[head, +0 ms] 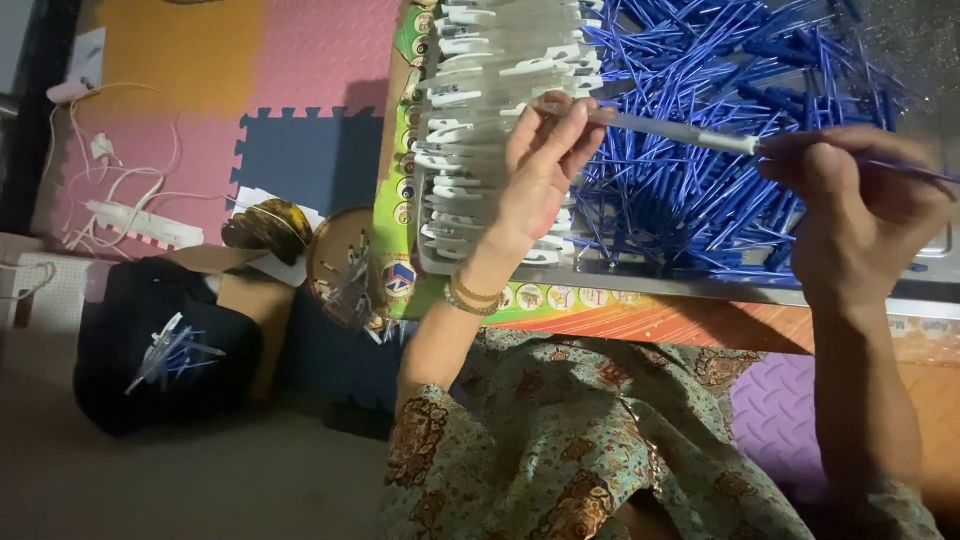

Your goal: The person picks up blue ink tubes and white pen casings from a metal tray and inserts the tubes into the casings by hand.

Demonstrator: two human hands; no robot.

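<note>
1. My left hand (545, 160) pinches the white pen barrel (670, 128) at its end.
2. My right hand (860, 205) grips the blue refill (915, 170) at the barrel's other end.
3. Blue refill pile (690, 200) lies just beyond both hands.

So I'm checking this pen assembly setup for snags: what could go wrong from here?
1. The left hand and right hand hold the white pen barrel and thin blue refill in mid-air; a misaligned push might bend the refill.
2. The loose heap of blue refills reaches the metal tray's front rim, so a bump could spill some.
3. The dim light may hide faulty parts.
</note>
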